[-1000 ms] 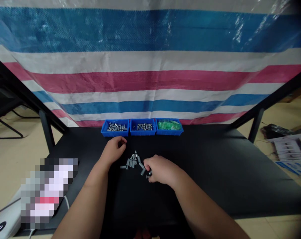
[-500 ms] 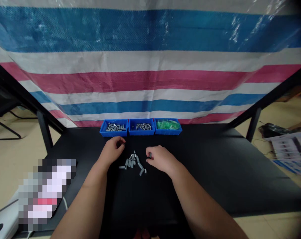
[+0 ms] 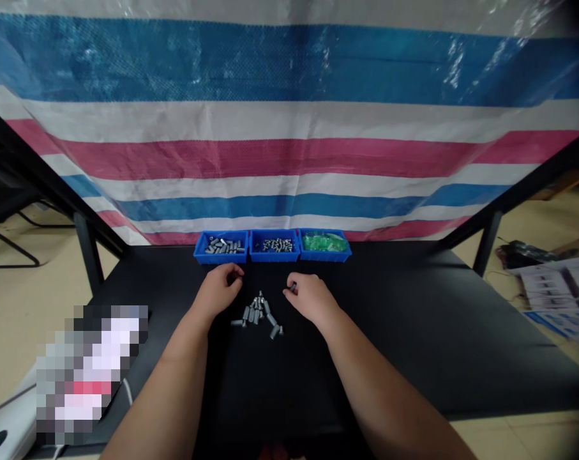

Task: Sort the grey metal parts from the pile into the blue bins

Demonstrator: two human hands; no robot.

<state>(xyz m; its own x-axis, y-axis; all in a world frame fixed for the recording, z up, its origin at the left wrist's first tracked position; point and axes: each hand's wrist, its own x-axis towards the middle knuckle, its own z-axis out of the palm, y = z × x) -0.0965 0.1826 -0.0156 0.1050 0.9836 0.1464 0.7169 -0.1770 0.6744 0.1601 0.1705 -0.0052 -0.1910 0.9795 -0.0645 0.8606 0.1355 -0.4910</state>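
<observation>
My left hand (image 3: 219, 289) rests over the black table just in front of the left blue bin, its fingers curled in. Whatever it may hold is hidden. My right hand (image 3: 313, 295) is closed in a pinch on a small grey metal piece (image 3: 293, 287), too small to name surely. Between and slightly nearer than the hands lies a loose pile of grey cylindrical pieces (image 3: 251, 315) and silver screws (image 3: 259, 300). Neither hand touches the pile.
Three blue bins stand in a row at the back: one with grey cylindrical pieces (image 3: 225, 246), one with small silver screws (image 3: 278, 245), one with a green bagged item (image 3: 325, 242). A striped sheet (image 3: 289, 156) hangs behind. A blurred-out object (image 3: 95, 370) lies left.
My right hand has shifted slightly away from me and to the right, turning a little with the small grey piece. My left hand stays nearly in place.
</observation>
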